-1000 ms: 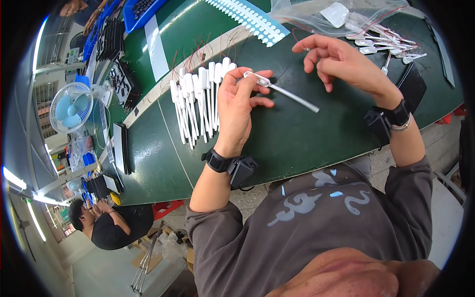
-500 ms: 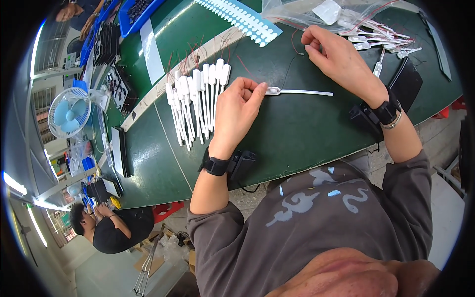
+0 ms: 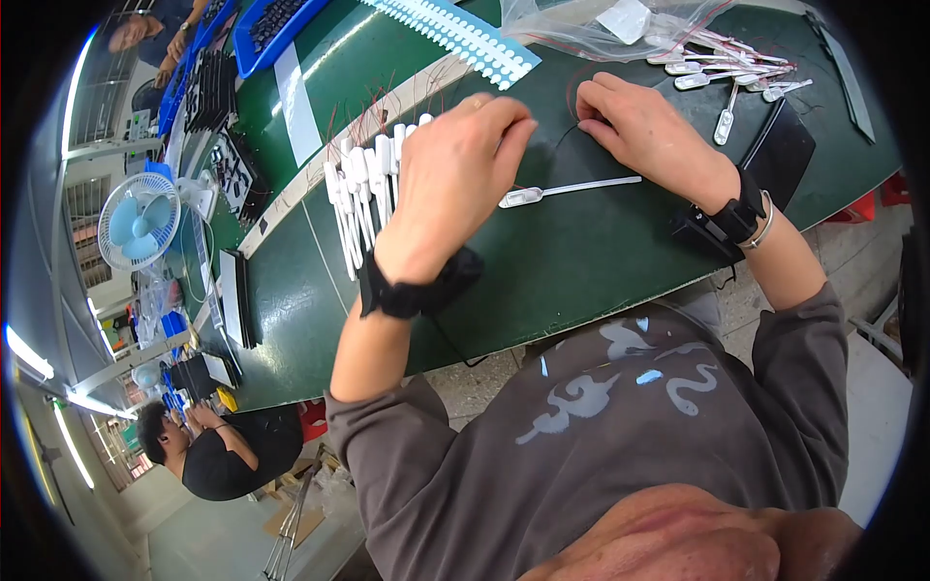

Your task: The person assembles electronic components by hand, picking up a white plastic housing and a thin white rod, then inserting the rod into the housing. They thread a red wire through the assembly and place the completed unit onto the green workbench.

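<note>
The left hand [image 3: 453, 163] and right hand [image 3: 657, 137] are half curled, any grip impossible to tell; a slender, oval-headed white stick [image 3: 572, 188] is laid on the smooth green worktop [image 3: 552, 261].

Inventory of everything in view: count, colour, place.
Clear-bulbed stick: 1, clear and white, table centre
White-headed sticks: many, white, left row
Piled clear-bulbed sticks: several, clear, upper right
Plastic bag: 1, clear, top right
Tabbed sheet: 1, light blue and white, top
Bin: 1, blue, upper left
Flat case: 1, black, right
Large fan: 1, white and blue, left
Table: 1, green, centre
Co-workers: 2, dark clothes, left
Left hand: 1, centre-left
Right hand: 1, centre-right
</note>
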Demonstrator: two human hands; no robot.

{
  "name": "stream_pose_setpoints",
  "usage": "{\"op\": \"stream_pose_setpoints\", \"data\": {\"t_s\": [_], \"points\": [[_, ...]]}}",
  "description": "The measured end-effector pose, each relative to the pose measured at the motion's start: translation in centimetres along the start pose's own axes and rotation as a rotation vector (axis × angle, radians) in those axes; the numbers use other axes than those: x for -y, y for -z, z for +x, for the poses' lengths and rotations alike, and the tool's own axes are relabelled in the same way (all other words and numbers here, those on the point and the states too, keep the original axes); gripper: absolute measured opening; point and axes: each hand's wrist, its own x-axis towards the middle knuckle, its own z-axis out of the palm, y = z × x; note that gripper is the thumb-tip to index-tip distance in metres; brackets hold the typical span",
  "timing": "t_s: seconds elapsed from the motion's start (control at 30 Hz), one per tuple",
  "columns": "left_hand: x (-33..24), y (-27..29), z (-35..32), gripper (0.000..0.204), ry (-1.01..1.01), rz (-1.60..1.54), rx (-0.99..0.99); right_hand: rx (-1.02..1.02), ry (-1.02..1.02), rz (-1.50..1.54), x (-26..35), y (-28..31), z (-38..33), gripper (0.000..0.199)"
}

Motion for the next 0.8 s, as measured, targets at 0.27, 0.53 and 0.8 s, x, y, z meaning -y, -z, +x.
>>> {"op": "stream_pose_setpoints", "data": {"t_s": [0.27,0.53,0.8], "points": [[2.5,-5.1,4.6,0.018,-0.482,0.015,0.014,0.064,0.043,0.035,0.9,1.3,-1.1,0.016],[2.7,-6.1,5.1,0.015,-0.586,0.014,-0.005,-0.003,0.028,0.025,0.8,0.9,-1.7,0.017],[2.6,-6.3,3.6,0.013,-0.368,-0.087,0.093,-0.051,-0.011,-0.053,0.1,-0.5,-1.3,0.015]]}}
